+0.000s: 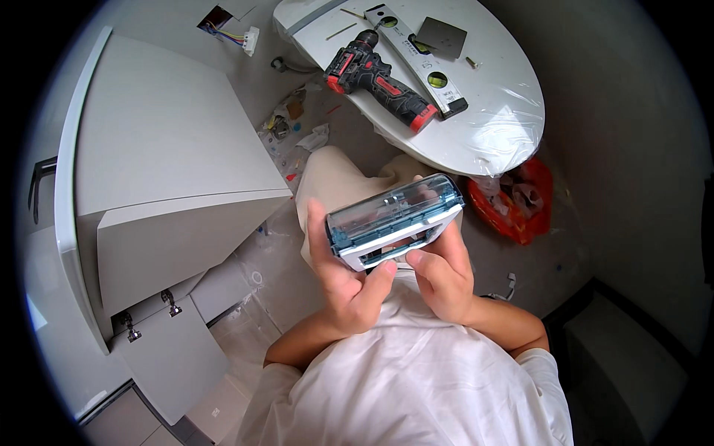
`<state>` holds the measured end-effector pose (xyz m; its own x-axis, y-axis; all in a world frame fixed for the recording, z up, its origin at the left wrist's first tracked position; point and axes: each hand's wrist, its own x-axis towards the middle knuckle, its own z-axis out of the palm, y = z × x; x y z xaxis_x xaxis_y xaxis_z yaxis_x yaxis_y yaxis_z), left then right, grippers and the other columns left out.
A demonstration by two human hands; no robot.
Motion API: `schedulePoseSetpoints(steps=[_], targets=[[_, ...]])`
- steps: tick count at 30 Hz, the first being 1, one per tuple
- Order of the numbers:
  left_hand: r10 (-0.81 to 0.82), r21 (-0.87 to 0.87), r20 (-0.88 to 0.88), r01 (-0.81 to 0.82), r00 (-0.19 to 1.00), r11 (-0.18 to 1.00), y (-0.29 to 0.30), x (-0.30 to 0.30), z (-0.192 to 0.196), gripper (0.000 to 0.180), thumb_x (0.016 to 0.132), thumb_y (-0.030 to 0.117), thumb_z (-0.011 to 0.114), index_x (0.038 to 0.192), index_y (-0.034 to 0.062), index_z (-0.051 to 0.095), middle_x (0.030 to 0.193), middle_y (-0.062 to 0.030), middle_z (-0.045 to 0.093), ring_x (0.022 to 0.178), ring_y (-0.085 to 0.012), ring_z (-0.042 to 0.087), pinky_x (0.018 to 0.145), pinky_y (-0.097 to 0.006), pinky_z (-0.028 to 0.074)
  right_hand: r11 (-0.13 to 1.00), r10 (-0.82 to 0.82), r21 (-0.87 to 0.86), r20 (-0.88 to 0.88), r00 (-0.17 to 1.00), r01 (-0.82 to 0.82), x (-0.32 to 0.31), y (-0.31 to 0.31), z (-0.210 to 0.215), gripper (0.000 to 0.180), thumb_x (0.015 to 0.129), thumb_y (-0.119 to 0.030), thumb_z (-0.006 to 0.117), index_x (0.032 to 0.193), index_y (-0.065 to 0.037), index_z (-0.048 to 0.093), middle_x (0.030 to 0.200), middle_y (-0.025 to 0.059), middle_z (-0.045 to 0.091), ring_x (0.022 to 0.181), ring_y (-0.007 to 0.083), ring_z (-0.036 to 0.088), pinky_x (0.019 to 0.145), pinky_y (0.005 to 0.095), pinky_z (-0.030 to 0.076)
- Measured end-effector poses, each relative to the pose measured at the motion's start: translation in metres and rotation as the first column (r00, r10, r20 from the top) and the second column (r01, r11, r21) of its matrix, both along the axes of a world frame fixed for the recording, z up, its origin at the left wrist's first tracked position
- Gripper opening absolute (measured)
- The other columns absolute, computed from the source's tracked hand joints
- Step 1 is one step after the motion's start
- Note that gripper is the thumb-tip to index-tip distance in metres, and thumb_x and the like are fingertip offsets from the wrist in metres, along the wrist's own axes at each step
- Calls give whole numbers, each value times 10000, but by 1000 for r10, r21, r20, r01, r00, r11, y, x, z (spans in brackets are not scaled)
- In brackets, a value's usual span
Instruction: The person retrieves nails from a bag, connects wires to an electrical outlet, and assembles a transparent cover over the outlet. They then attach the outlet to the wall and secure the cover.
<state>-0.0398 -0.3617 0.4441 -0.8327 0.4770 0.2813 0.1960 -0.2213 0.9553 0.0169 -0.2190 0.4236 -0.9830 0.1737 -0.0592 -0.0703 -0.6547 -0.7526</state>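
Held between both hands, in front of my chest, is a waterproof socket cover [394, 210] with a clear bluish lid and a white rectangular frame. It is tilted, its right end higher. My left hand [348, 291] grips the left end, with the thumb at the frame's lower edge. At the right end, my right hand [446, 281] is closed on the cover, its thumb near the left one. Fingers behind the cover are partly hidden. Beyond it, a black and red cordless drill [383, 82] lies on the plastic-wrapped toilet lid [494, 89].
A spirit level [416, 59] and a grey square plate [442, 37] share the lid. Wires with a white connector [251, 41] hang from a wall opening. A red plastic bag [532, 204] sits beside the toilet. At left stands a cabinet with an open door [171, 357].
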Motion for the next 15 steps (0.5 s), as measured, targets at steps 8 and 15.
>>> schedulePoseSetpoints(steps=[8,15], targets=[[127,-89,-32,-130,991,988,3,9,-19,1013,889,-64,622,1648,-63,-48,1493,-253,368,1291,-309,499,1094,-412,450,998,-42,43,178,983,35,0,1,3,830,816,-9,496,1614,78,286,1535,158,485,1394,240,494,1203,380,342],[65,-194,-125,-89,990,977,-8,8,-28,1047,869,-62,648,1652,-62,-48,1497,-259,353,1271,-320,513,1083,-407,455,990,-6,138,119,993,-11,0,15,-7,717,831,27,449,1543,102,408,1520,187,516,1366,253,533,1172,386,390]])
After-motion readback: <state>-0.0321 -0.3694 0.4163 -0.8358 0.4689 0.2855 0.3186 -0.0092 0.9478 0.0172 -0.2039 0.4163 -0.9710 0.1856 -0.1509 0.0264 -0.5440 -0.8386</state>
